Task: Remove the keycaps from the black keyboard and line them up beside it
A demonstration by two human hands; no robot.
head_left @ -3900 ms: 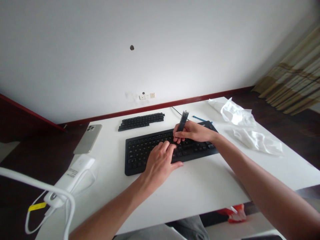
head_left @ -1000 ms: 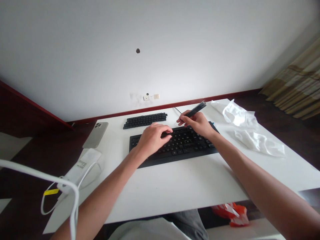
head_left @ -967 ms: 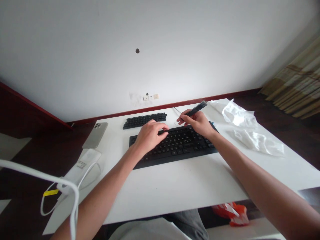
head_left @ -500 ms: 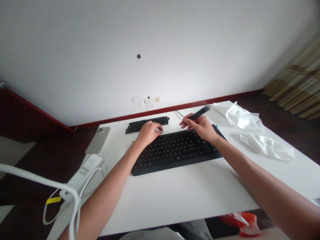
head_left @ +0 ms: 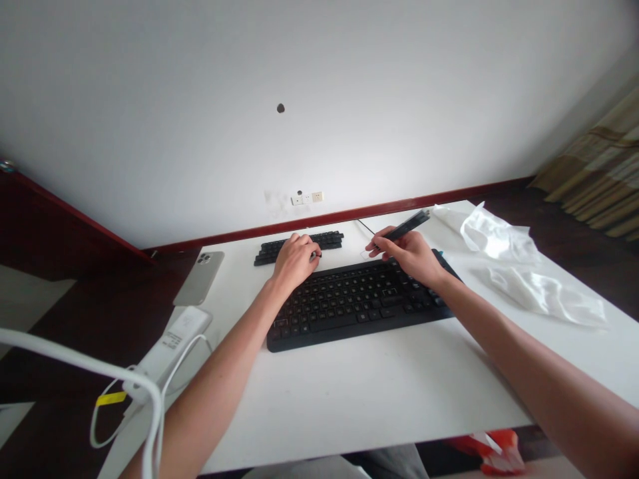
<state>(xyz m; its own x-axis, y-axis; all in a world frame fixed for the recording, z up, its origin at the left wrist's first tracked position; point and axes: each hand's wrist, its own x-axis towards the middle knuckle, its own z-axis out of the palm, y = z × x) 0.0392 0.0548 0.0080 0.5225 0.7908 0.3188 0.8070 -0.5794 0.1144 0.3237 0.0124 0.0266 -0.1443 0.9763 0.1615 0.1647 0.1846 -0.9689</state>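
A black keyboard (head_left: 344,303) lies on the white table in front of me, with its letter keys lit by white marks. Beyond its upper left edge, my left hand (head_left: 295,261) has thumb and fingers pinched on a small black piece (head_left: 316,254), which looks like a keycap. Just behind that hand sit rows of black keycaps (head_left: 327,239). Above the keyboard's upper right part, my right hand (head_left: 407,251) grips a slim dark stick-shaped tool (head_left: 407,226). Its split-looking end points up and right, and its exact kind is unclear.
A phone (head_left: 200,278) lies face down on the table's left edge. Nearer me is a white power strip (head_left: 170,352) with looping white cables (head_left: 84,354). Crumpled clear plastic bags (head_left: 499,236) lie at the right. A red bag (head_left: 502,452) shows below the front edge.
My left hand has drawn slightly back toward the rows of keycaps, its fingers still pinched. My right hand keeps the dark tool in about the same pose. The whole view has shifted slightly.
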